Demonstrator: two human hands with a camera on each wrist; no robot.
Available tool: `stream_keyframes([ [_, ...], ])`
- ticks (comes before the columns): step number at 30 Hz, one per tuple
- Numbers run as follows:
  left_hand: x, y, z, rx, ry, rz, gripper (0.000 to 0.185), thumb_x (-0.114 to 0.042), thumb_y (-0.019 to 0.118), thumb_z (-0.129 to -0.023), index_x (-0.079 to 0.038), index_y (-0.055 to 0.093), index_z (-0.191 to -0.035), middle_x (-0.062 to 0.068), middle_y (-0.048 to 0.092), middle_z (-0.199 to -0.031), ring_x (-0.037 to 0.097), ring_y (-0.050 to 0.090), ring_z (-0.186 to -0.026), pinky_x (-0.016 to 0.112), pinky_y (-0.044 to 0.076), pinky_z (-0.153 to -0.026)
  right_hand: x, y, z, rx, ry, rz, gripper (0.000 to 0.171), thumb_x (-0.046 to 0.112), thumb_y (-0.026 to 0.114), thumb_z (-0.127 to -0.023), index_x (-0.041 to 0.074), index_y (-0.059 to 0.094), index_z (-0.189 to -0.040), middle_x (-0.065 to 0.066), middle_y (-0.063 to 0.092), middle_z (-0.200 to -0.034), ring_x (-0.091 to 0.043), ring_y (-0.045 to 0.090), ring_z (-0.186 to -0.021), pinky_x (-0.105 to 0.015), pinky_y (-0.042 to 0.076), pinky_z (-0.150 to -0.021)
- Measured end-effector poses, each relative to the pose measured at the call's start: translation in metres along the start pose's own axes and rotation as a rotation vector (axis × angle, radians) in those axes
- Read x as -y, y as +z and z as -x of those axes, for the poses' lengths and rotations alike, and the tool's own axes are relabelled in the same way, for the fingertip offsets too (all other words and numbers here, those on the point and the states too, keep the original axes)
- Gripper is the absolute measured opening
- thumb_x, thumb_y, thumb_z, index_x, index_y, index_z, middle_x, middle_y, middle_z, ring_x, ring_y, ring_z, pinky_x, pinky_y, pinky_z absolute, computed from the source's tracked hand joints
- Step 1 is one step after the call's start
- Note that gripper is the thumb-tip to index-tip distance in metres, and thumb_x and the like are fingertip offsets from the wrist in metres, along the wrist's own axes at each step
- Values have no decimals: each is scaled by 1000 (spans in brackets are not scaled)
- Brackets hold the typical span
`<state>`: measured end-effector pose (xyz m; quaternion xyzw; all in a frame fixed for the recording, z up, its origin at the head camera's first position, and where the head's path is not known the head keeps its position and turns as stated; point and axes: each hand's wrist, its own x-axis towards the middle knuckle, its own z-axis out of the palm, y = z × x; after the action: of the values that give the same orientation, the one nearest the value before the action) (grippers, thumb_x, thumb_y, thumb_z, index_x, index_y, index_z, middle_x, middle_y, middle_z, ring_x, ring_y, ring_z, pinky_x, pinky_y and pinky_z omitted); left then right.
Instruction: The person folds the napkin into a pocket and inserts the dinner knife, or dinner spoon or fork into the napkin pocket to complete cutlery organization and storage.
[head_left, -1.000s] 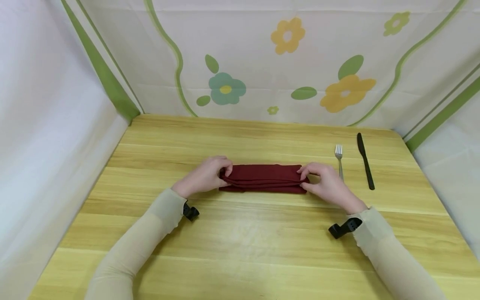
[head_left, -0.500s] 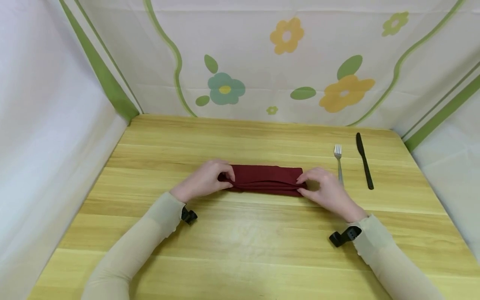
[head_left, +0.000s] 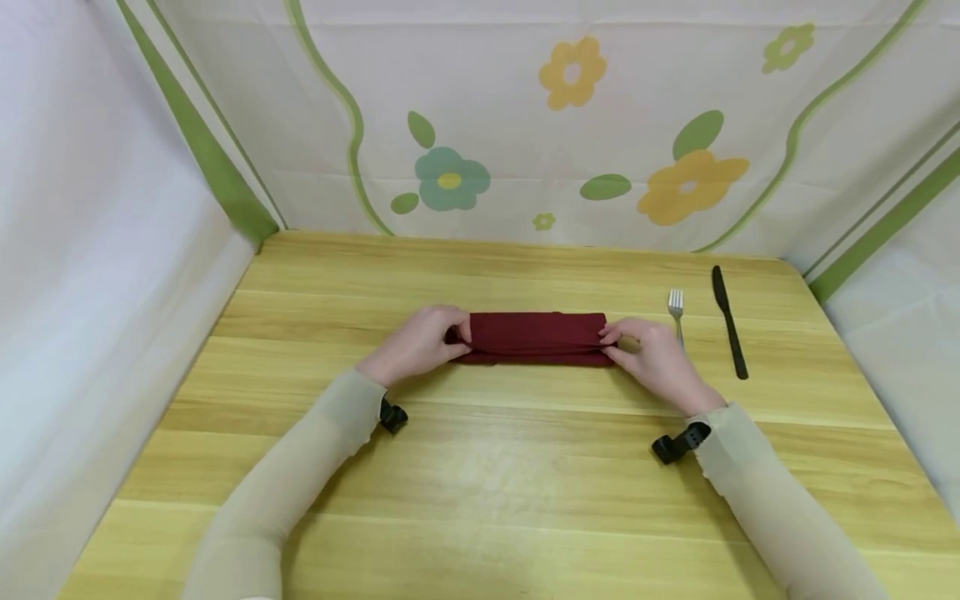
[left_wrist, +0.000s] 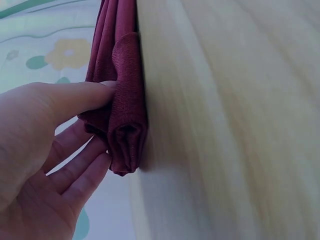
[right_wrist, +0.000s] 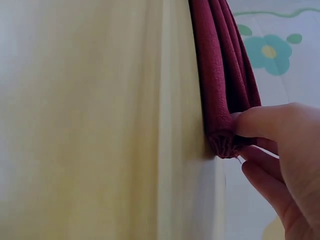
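A dark red cloth napkin (head_left: 536, 332), folded into a long narrow strip, lies crosswise on the wooden table. My left hand (head_left: 426, 340) pinches its left end between thumb and fingers. At the other end, my right hand (head_left: 654, 357) grips the cloth the same way. The left wrist view shows the thumb pressed on the stacked layers of the napkin (left_wrist: 129, 95), with the other fingers behind. In the right wrist view, the rolled end of the napkin (right_wrist: 215, 75) shows beside the thumb; the fingertips behind it are partly hidden.
A silver fork (head_left: 677, 310) lies just beyond my right hand, its handle end partly hidden. Right of it lies a black knife (head_left: 729, 321). Flower-printed white fabric (head_left: 510, 108) walls in the back and sides of the wooden table (head_left: 480, 467).
Both hands have shifted the napkin slightly away from me and a little to the right, keeping hold of its ends. The front folds now lie flatter. Fork and knife have stayed put.
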<state>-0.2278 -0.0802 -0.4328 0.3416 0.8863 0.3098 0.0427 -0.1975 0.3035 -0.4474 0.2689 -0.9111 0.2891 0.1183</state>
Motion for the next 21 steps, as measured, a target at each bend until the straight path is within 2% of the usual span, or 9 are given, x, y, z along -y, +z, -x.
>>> stream_keyframes([
  [5, -2, 2, -4, 40, -32, 16, 12, -11, 79, -91, -17, 69, -91, -8, 66, -93, 12, 62, -89, 30, 52, -81, -10, 1, -8, -35, 22, 13, 20, -10, 82, -81, 8, 75, -87, -10, 75, -102, -33, 71, -100, -53, 55, -87],
  [10, -4, 1, -4, 49, -44, 63, 11, -8, 78, -91, -15, 70, -93, -7, 67, -94, 10, 63, -89, 31, 54, -82, -7, -4, -9, 27, 63, 19, 17, -5, 83, -82, 7, 76, -92, -11, 74, -105, -35, 69, -103, -54, 54, -89],
  [13, -6, -1, -3, 31, -45, 78, 12, -6, 78, -91, -15, 70, -94, -6, 67, -95, 11, 62, -90, 31, 53, -81, 3, -11, -13, 72, 76, 27, 23, 5, 87, -81, 7, 77, -102, -10, 74, -109, -34, 68, -106, -54, 52, -92],
  [16, -7, -3, -2, 6, -47, 82, 12, -5, 77, -91, -14, 71, -96, -5, 67, -96, 13, 61, -91, 31, 52, -82, 19, -14, -22, 80, 39, 28, 34, 14, 90, -80, 8, 76, -111, -7, 73, -112, -30, 67, -108, -51, 52, -93],
  [21, -7, -4, -1, -17, -50, 79, 12, -8, 78, -92, -15, 72, -99, -6, 66, -98, 15, 61, -93, 31, 51, -83, 48, -4, -42, 134, -31, -25, 40, 22, 88, -83, 9, 75, -119, -6, 72, -118, -27, 66, -112, -47, 51, -97],
])
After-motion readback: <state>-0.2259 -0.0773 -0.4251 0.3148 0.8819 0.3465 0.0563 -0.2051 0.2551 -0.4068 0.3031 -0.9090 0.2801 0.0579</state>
